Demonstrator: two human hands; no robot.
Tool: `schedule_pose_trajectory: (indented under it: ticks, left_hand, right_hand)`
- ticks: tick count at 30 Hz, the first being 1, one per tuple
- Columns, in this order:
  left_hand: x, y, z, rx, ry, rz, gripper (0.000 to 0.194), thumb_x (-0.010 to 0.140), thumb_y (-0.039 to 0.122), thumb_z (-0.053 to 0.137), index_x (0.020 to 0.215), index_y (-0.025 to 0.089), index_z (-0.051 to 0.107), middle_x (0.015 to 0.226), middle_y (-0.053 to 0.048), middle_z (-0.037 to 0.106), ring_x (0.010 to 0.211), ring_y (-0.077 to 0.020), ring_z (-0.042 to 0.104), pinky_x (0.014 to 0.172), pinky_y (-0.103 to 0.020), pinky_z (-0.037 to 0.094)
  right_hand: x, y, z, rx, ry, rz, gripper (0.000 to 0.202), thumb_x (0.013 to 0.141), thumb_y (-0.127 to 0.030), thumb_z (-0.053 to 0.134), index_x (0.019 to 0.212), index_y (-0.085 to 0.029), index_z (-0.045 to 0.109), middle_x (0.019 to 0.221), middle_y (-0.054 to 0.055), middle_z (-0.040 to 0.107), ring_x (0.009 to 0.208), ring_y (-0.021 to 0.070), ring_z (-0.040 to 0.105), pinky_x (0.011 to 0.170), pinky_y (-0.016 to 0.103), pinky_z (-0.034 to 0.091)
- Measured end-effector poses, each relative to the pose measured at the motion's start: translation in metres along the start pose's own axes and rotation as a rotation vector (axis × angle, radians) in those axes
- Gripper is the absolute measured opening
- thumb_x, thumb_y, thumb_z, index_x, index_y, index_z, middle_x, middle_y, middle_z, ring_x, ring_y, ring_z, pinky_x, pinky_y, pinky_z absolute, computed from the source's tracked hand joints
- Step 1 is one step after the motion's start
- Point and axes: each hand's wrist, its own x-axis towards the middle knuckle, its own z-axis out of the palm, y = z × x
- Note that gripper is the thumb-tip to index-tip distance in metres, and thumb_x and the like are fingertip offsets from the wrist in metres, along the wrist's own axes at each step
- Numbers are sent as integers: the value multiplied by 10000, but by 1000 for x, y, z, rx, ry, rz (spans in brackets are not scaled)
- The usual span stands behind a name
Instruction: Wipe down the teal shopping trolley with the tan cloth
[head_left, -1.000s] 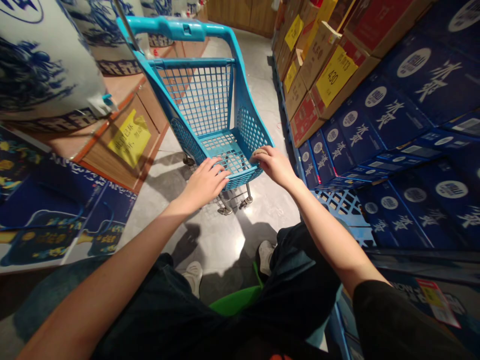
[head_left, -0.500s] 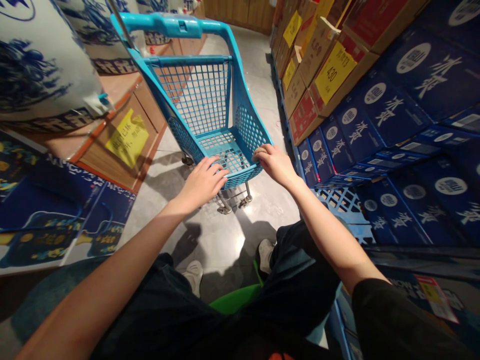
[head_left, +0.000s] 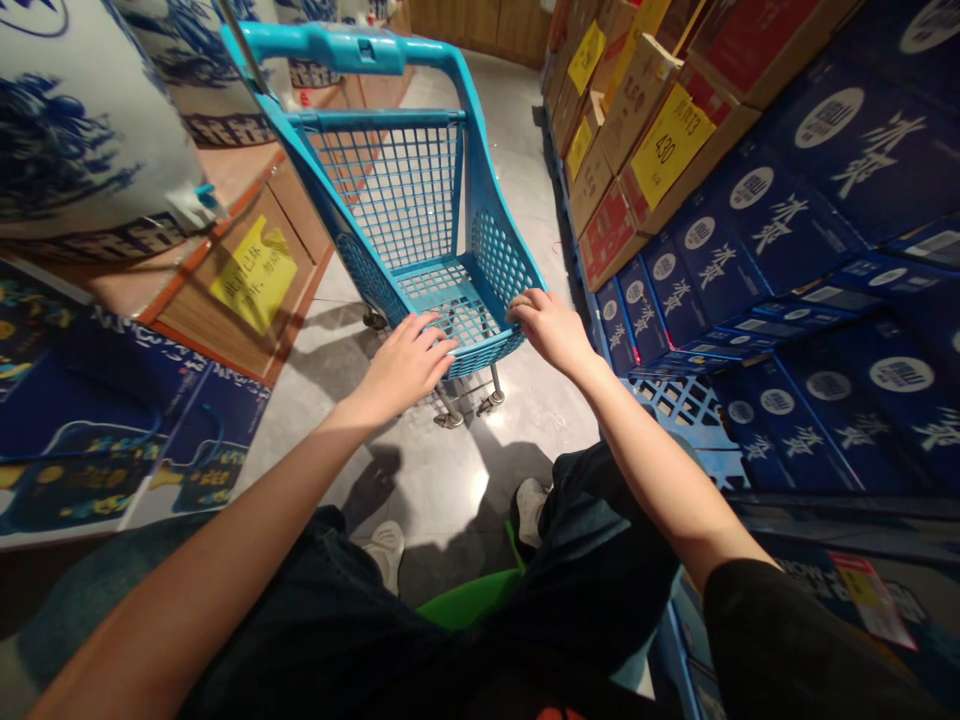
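A blue plastic shopping cart (head_left: 442, 290) stands in front of me, its basket bare inside and its handle at the far end. Over the left part of the near rim lies my left hand (head_left: 405, 362), fingers bent across the edge and slightly apart. My right hand (head_left: 551, 325) is closed around the rim's right corner, with its fingers curled inward. The thumbs are mostly hidden. Below the basket, small wheels (head_left: 491, 402) rest on the floor.
Blue cartons (head_left: 772, 220) are stacked at right, with brown boxes (head_left: 630, 110) beyond. Large white-and-blue jars (head_left: 67, 130) stand on a wooden ledge (head_left: 255, 260) at left. Something green (head_left: 472, 600) is between my legs. Grey tiled floor (head_left: 510, 120) runs ahead past the cart.
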Motion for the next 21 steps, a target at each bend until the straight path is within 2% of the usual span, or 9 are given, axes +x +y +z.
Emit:
schedule_pose_trajectory:
  ticks: [2,4,6,8,10,12,15,17,21]
  left_hand:
    - [0,0,0,-2,4,-2,387,1110,314,473,1255,217,818,1204,-154,796,1469,-371,587,1263,-675,471]
    - [-1,1,0,-13,10,-9,386,1107,317,479,1257,214,820,1212,-159,798,1472,-375,584,1262,-683,468]
    - [-1,1,0,-18,12,-15,388,1106,317,480,1263,211,819,1226,-162,799,1473,-377,584,1263,-687,465]
    - [-1,1,0,-17,11,-14,392,1107,317,478,1270,207,817,1233,-164,799,1475,-379,584,1262,-688,466]
    - [0,0,0,-7,8,-4,400,1113,319,468,1270,201,816,1227,-166,799,1473,-382,588,1255,-684,474]
    - [0,0,1,10,6,8,414,1121,323,449,1266,194,816,1217,-168,798,1469,-383,594,1251,-680,479]
    - [-1,0,1,18,5,10,425,1127,330,433,1263,198,813,1208,-164,794,1468,-378,595,1259,-674,475]
    - [-1,0,0,7,7,1,416,1123,331,443,1261,205,814,1210,-161,791,1473,-376,588,1268,-672,467]
    - [-1,1,0,-17,6,-13,381,1109,316,489,1264,196,816,1230,-170,792,1481,-383,578,1278,-673,455]
  right_hand:
    - [-3,-12,6,-10,5,-22,338,1066,-125,531,1246,-235,795,1393,148,712,1222,321,609,992,450,582]
    - [-4,-22,12,67,-7,-115,360,1053,-100,544,1279,-238,787,1423,140,703,1266,313,604,1051,466,572]
    - [-1,-23,13,175,-42,-235,397,1030,-70,567,1323,-239,776,1457,120,693,1313,292,610,1117,460,552]
    - [2,-15,10,233,-69,-284,401,1020,-55,578,1320,-231,777,1445,110,700,1324,271,623,1149,433,540]
    - [4,-2,3,194,-53,-212,373,1032,-65,567,1283,-234,786,1406,112,714,1299,274,628,1138,428,545]
    - [3,7,-2,80,-19,-79,356,1051,-85,535,1249,-235,791,1390,134,717,1259,307,619,1085,456,565]
    - [-1,4,-2,-20,2,26,360,1057,-107,504,1236,-221,795,1408,169,704,1227,343,603,995,478,586]
    - [-2,-6,3,48,-3,-46,386,1036,-92,514,1251,-237,800,1408,150,702,1224,328,614,998,469,583]
    - [2,-13,10,321,-51,-302,452,984,-66,555,1308,-265,798,1378,104,717,1246,275,662,1107,454,559]
